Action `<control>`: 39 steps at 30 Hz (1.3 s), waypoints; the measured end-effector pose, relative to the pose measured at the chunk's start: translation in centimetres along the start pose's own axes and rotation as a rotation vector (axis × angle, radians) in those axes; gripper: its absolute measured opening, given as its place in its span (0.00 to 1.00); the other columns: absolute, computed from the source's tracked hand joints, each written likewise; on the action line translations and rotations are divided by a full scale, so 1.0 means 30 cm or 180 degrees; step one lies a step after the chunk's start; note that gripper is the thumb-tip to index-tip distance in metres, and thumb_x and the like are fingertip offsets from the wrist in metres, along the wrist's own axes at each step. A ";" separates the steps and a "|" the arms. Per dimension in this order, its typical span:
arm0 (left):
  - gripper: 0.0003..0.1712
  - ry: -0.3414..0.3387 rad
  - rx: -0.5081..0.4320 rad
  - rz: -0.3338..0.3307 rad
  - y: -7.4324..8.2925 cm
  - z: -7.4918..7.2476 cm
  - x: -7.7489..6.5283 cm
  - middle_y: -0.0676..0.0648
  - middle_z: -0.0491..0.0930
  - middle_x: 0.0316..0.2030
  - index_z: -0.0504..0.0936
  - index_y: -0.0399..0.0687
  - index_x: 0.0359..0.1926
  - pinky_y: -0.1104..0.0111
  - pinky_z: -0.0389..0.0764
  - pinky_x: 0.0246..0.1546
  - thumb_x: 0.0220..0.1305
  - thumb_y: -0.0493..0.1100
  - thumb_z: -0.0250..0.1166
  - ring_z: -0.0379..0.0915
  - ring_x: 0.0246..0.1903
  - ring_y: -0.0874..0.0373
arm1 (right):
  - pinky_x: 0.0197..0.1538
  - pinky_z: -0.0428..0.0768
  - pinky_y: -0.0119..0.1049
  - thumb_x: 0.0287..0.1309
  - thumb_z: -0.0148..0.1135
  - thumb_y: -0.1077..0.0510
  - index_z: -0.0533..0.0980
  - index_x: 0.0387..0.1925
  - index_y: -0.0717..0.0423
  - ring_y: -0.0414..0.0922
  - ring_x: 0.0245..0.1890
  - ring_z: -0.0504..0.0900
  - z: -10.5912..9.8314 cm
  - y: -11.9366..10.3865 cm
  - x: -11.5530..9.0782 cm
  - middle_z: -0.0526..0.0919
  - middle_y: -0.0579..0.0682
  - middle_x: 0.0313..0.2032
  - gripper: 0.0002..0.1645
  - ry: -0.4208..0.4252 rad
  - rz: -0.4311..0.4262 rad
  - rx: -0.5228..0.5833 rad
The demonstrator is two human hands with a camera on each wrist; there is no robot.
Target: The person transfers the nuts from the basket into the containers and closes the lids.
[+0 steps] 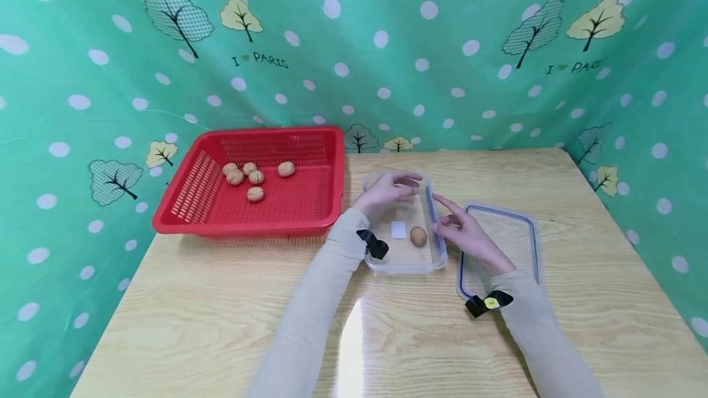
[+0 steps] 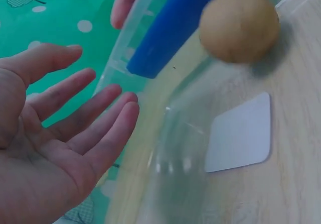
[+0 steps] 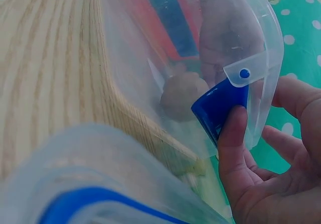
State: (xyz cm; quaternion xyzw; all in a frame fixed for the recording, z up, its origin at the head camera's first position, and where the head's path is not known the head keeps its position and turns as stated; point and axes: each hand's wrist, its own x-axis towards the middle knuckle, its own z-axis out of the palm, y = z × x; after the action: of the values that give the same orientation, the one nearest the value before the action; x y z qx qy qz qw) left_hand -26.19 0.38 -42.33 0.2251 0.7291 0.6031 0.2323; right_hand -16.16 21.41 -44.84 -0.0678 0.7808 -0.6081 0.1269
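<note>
A clear plastic box (image 1: pixel 406 257) with blue side handles stands on the table. Inside lie one walnut (image 1: pixel 418 236) and a white rounded square (image 1: pixel 398 230). Over the far left part of the box my left hand (image 1: pixel 389 192) hovers palm inward, fingers spread and holding nothing. In the left wrist view its fingers are apart from the walnut. My right hand (image 1: pixel 463 232) is at the box's right side. The right wrist view has its thumb touching the blue handle (image 3: pixel 220 106), with the other fingers loosely bent near the wall.
A red plastic basket (image 1: pixel 298 214) with several walnuts (image 1: pixel 255 194) stands on the left. To the box's right, partly under my right arm, lies a clear lid (image 1: pixel 511 226) with a blue seal. A green polka-dot cloth (image 1: pixel 354 54) hangs behind the wooden table (image 1: pixel 221 324).
</note>
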 end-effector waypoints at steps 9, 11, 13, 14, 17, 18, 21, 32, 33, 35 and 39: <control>0.24 -0.0074 -0.0001 0.0217 0.100 -0.020 -0.036 0.33 0.72 0.59 0.70 0.33 0.64 0.65 0.77 0.52 0.68 0.34 0.58 0.73 0.54 0.50 | 0.40 0.80 0.35 0.66 0.57 0.63 0.53 0.75 0.44 0.43 0.35 0.78 0.002 -0.006 0.011 0.71 0.58 0.41 0.40 0.0005 -0.0011 0.0045; 0.24 -0.0095 0.0093 0.0291 0.125 -0.026 -0.047 0.35 0.73 0.58 0.70 0.33 0.63 0.67 0.77 0.50 0.68 0.34 0.58 0.74 0.53 0.52 | 0.40 0.79 0.35 0.66 0.57 0.63 0.53 0.75 0.45 0.44 0.35 0.77 0.000 -0.010 0.011 0.71 0.58 0.41 0.40 0.0016 -0.0038 0.0026; 0.23 -0.0093 0.0183 0.0341 0.149 -0.033 -0.062 0.37 0.75 0.56 0.71 0.34 0.63 0.69 0.77 0.49 0.68 0.34 0.58 0.74 0.52 0.53 | 0.40 0.79 0.34 0.67 0.57 0.62 0.53 0.75 0.46 0.45 0.36 0.76 -0.003 -0.016 0.010 0.71 0.59 0.41 0.40 0.0039 -0.0052 -0.0009; 0.23 -0.0095 0.0208 0.0354 0.158 -0.037 -0.068 0.38 0.75 0.56 0.71 0.34 0.63 0.69 0.77 0.49 0.67 0.34 0.58 0.75 0.52 0.53 | 0.39 0.79 0.34 0.67 0.57 0.62 0.54 0.75 0.46 0.46 0.36 0.76 -0.004 -0.019 0.010 0.72 0.59 0.40 0.39 0.0055 -0.0045 -0.0025; 0.23 -0.0120 0.0203 0.0346 0.179 -0.049 -0.089 0.41 0.76 0.56 0.72 0.35 0.62 0.68 0.77 0.50 0.67 0.34 0.58 0.75 0.51 0.54 | 0.39 0.79 0.35 0.66 0.58 0.61 0.53 0.75 0.46 0.48 0.37 0.75 -0.009 -0.026 0.006 0.72 0.59 0.41 0.40 0.0055 -0.0021 -0.0087; 0.23 -0.0124 0.0192 0.0337 0.184 -0.053 -0.096 0.41 0.76 0.56 0.72 0.36 0.62 0.68 0.77 0.50 0.67 0.34 0.59 0.75 0.51 0.54 | 0.39 0.79 0.35 0.66 0.58 0.60 0.53 0.75 0.46 0.48 0.37 0.76 -0.010 -0.028 0.005 0.72 0.59 0.41 0.41 0.0057 -0.0006 -0.0100; 0.23 -0.0134 0.0177 0.0344 0.197 -0.066 -0.114 0.42 0.75 0.57 0.72 0.37 0.62 0.67 0.77 0.51 0.67 0.35 0.60 0.74 0.52 0.54 | 0.39 0.79 0.36 0.66 0.58 0.60 0.52 0.75 0.47 0.48 0.37 0.76 -0.009 -0.030 0.004 0.72 0.59 0.41 0.41 0.0047 -0.0012 -0.0128; 0.24 0.0067 0.0359 0.0322 0.233 -0.171 -0.192 0.42 0.75 0.57 0.73 0.38 0.62 0.65 0.77 0.50 0.66 0.36 0.61 0.76 0.51 0.52 | 0.39 0.79 0.35 0.66 0.58 0.60 0.53 0.75 0.46 0.49 0.38 0.75 -0.010 -0.030 -0.008 0.72 0.59 0.41 0.40 0.0055 0.0008 -0.0205; 0.24 0.0101 0.0370 0.0306 0.232 -0.185 -0.200 0.43 0.75 0.56 0.73 0.38 0.62 0.64 0.77 0.50 0.66 0.36 0.61 0.76 0.51 0.52 | 0.39 0.79 0.35 0.66 0.58 0.59 0.53 0.75 0.46 0.49 0.38 0.75 -0.010 -0.030 -0.010 0.71 0.59 0.41 0.41 0.0044 0.0008 -0.0202; 0.24 0.0155 0.0415 0.0270 0.231 -0.212 -0.219 0.44 0.76 0.56 0.73 0.40 0.62 0.63 0.78 0.50 0.66 0.37 0.62 0.76 0.51 0.52 | 0.40 0.79 0.35 0.66 0.58 0.59 0.52 0.75 0.46 0.49 0.38 0.75 -0.009 -0.032 -0.012 0.71 0.59 0.41 0.41 0.0017 0.0009 -0.0184; 0.24 0.0223 0.0544 0.0223 0.224 -0.262 -0.258 0.44 0.75 0.56 0.74 0.43 0.62 0.60 0.77 0.51 0.66 0.39 0.62 0.75 0.51 0.52 | 0.40 0.79 0.35 0.66 0.58 0.61 0.51 0.75 0.47 0.49 0.38 0.75 -0.007 -0.033 -0.011 0.72 0.58 0.40 0.41 -0.0013 0.0008 -0.0160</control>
State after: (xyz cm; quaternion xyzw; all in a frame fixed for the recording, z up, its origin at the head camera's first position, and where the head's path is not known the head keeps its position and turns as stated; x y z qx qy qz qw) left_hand -24.54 -9.28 -33.91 0.2483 0.7773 0.5540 0.1654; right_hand -15.94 21.45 -43.79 -0.0713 0.7956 -0.5880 0.1275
